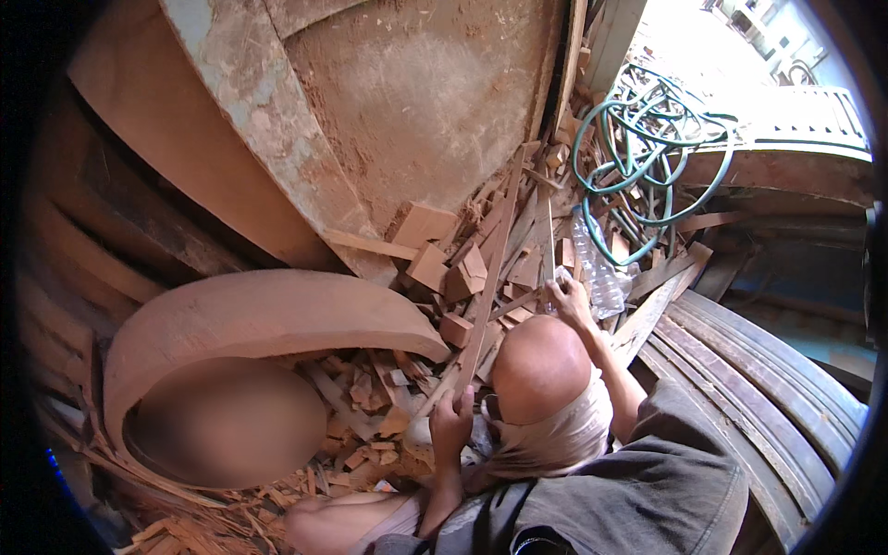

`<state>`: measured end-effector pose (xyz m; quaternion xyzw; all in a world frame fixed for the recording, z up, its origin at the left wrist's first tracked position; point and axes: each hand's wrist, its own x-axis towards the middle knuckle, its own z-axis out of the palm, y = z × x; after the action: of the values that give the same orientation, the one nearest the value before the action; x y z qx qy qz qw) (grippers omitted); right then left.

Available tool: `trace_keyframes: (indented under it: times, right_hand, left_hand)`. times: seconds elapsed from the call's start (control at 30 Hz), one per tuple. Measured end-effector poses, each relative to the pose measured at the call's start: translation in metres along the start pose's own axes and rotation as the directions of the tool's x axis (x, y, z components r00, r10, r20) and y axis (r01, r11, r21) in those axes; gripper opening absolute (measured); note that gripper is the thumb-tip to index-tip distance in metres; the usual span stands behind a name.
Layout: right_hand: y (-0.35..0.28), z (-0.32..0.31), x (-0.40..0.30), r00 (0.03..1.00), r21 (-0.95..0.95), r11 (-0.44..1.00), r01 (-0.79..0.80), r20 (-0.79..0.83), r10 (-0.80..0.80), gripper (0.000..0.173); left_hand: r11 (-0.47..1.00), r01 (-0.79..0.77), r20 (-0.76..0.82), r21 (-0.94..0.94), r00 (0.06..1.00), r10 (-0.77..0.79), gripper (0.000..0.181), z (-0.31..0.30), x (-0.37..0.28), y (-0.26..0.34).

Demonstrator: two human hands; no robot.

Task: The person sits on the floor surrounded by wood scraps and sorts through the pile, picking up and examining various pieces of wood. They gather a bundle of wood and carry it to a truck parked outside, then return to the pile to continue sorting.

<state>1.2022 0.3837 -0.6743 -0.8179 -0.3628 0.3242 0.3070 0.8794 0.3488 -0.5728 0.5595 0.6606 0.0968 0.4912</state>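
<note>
In the head view, my left hand [452, 422] grips the near end of a long, narrow wooden strip [494, 277], which slants away over a heap of offcuts. Farther forward, my right hand [569, 300] has its fingers closed around the lower end of a thin, pale strip [551, 225] pointing away from me; its material is unclear. A crumpled clear plastic bottle [598, 267] lies just right of that hand. Between my arms rises a bent bare knee [541, 364] with light cloth bunched around it. Wooden blocks [466, 274] lie beyond my left hand.
A large curved wooden piece [277, 305] arches at left, its opening covered by a blurred patch. A tangled green hose [659, 166] lies at upper right. Curved grooved pieces [756, 395] stand close on the right. A dusty panel [430, 90] leans ahead. Wood scraps [368, 444] litter the floor.
</note>
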Motion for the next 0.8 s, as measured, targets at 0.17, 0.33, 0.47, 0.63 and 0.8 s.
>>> trace_keyframes:
  times: [0.17,0.33,0.47,0.63,0.8]
  right_hand:
    - [-0.043,-0.029,-0.067,0.971,0.085,0.977,-0.194,0.156,0.179,0.044]
    - [-0.036,-0.054,-0.095,0.916,-0.189,0.953,-0.237,0.284,0.284,0.069]
    - [-0.060,-0.063,-0.090,0.895,-0.296,0.940,-0.172,0.351,0.274,0.070]
    - [-0.047,-0.055,-0.091,0.905,-0.117,0.985,-0.128,0.392,0.164,0.069]
    - [-0.039,-0.057,-0.088,0.900,-0.012,0.990,-0.139,0.415,0.132,0.069]
  left_hand:
    - [0.983,-0.137,0.273,-0.120,0.948,0.166,0.047,0.044,0.014,-0.044]
    - [0.968,0.192,0.377,-0.163,0.918,-0.118,0.077,0.087,0.059,-0.076]
    - [0.974,0.223,0.317,-0.036,0.927,-0.200,0.087,0.102,0.062,-0.030]
    - [0.814,0.396,0.369,-0.425,0.897,-0.244,0.073,0.134,0.085,-0.055]
    - [0.519,0.415,0.302,-0.747,0.908,-0.291,0.036,0.147,0.093,-0.054]
